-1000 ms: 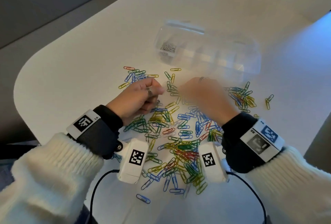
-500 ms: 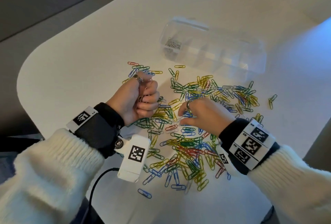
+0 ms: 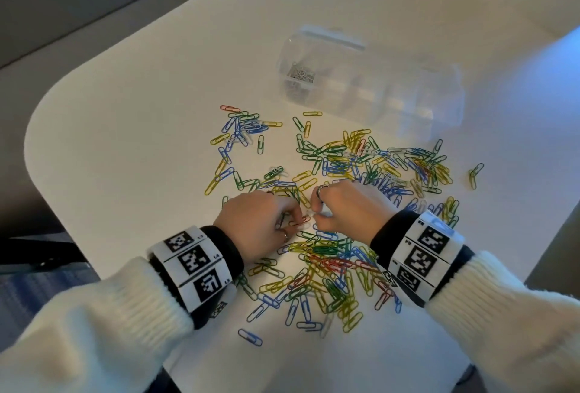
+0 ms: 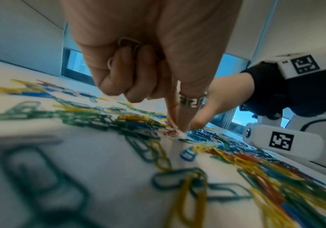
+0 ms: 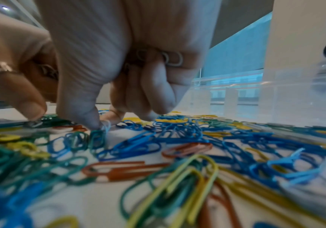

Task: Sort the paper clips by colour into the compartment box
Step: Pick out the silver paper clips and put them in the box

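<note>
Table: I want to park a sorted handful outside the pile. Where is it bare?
The table is bare on its left side, left of the paper clips, and in the far strip beyond the compartment box. It is crowded around both hands and between them and the box.

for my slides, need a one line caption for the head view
Both hands, left hand and right hand, pick at a heap of coloured paper clips before the clear compartment box.
</note>
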